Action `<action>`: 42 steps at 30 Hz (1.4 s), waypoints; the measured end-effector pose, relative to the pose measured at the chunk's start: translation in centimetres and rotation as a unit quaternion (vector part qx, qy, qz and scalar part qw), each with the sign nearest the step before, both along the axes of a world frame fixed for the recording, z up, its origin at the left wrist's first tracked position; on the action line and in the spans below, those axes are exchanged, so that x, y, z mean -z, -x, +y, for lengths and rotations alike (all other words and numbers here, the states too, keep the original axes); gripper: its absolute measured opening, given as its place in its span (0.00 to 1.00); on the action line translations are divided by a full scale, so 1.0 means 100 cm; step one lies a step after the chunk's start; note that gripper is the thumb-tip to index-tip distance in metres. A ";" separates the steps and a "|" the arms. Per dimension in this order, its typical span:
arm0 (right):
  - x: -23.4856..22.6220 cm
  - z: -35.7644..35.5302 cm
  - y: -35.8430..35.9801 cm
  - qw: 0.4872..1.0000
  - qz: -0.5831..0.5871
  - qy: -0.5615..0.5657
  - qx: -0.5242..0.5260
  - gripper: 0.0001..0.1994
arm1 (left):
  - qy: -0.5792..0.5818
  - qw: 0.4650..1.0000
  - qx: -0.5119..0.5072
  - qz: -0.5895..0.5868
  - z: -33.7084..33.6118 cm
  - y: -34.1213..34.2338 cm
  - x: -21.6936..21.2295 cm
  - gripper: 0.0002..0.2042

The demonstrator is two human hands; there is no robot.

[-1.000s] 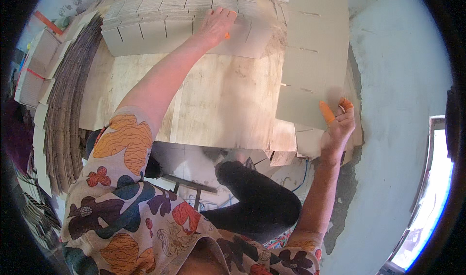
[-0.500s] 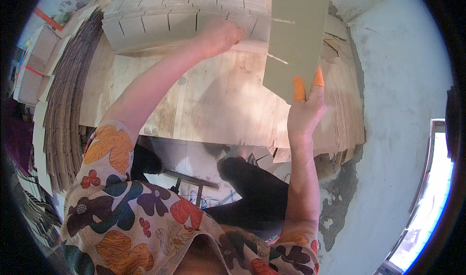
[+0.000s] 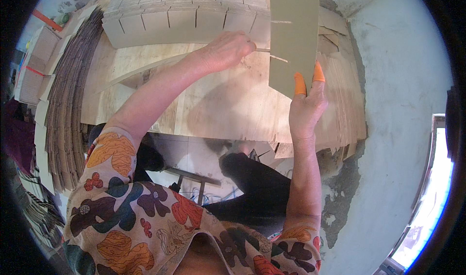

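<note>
My right hand [image 3: 308,107], with orange finger cots on two fingertips, grips the lower end of a grey-green slotted cardboard divider [image 3: 296,37]. The divider stands up in front of me, its slots along the left edge. My left hand [image 3: 230,50] is closed on a thin cardboard strip [image 3: 150,67], seen nearly edge-on. It runs behind my left forearm, and its right end reaches the divider's slotted edge. Whether the two pieces touch there I cannot tell. Just beyond my left hand lies a long row of slotted cardboard dividers [image 3: 184,25], packed together.
Under my hands is a wooden tabletop [image 3: 213,114]. Dark-edged cardboard stacks [image 3: 73,105] line the left side, and more cardboard sheets [image 3: 340,100] lie at the right against a peeling wall [image 3: 398,80]. A metal bar stand [image 3: 194,178] is below, near my legs.
My left hand has come slightly nearer and to the right, drawing a thin cardboard strip away from the packed row. The divider in my right hand has shifted a little left and turned slightly.
</note>
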State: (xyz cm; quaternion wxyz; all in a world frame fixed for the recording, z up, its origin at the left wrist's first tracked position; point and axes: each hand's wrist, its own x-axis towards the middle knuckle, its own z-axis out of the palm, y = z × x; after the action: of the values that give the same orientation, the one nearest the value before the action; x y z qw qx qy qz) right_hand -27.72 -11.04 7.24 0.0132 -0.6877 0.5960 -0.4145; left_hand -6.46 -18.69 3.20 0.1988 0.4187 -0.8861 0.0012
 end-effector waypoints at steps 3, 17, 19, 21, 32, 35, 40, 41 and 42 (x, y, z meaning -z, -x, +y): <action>-0.002 0.001 0.002 0.999 -0.023 0.019 -0.023 0.22 | -0.008 1.000 -0.002 -0.010 0.000 -0.001 0.000 0.03; 0.026 -0.005 -0.002 0.994 0.057 -0.070 -0.059 0.21 | 0.062 0.993 0.067 0.069 0.033 0.025 -0.010 0.05; 0.025 -0.004 -0.003 0.993 0.055 -0.085 -0.062 0.21 | 0.081 0.992 0.049 0.083 0.035 0.020 -0.007 0.05; 0.021 -0.002 -0.003 0.993 0.039 -0.093 -0.064 0.20 | 0.079 0.991 0.063 0.087 0.036 0.021 -0.011 0.05; 0.039 -0.007 0.001 0.995 0.032 -0.051 -0.080 0.23 | -0.203 0.954 -0.053 0.213 0.013 0.006 -0.037 0.19; 0.040 -0.006 -0.003 0.994 -0.010 -0.078 -0.072 0.26 | 0.002 0.986 -0.129 0.109 -0.041 -0.018 -0.017 0.23; 0.030 -0.002 -0.013 0.978 -0.089 -0.176 -0.068 0.33 | 0.083 0.977 -0.188 -0.051 -0.087 -0.031 0.020 0.22; 0.032 -0.002 -0.013 0.982 -0.075 -0.158 -0.070 0.34 | 0.081 0.978 -0.182 -0.060 -0.093 -0.032 0.023 0.21; 0.033 -0.001 -0.013 0.985 -0.064 -0.142 -0.073 0.36 | 0.078 0.978 -0.177 -0.072 -0.094 -0.034 0.026 0.19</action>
State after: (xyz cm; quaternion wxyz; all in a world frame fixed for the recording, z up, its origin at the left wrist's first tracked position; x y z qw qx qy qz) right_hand -26.38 -11.10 3.91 0.1792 -0.6927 0.5946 -0.3667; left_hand -3.08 -28.12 0.63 0.1632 0.5512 -0.8069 0.1360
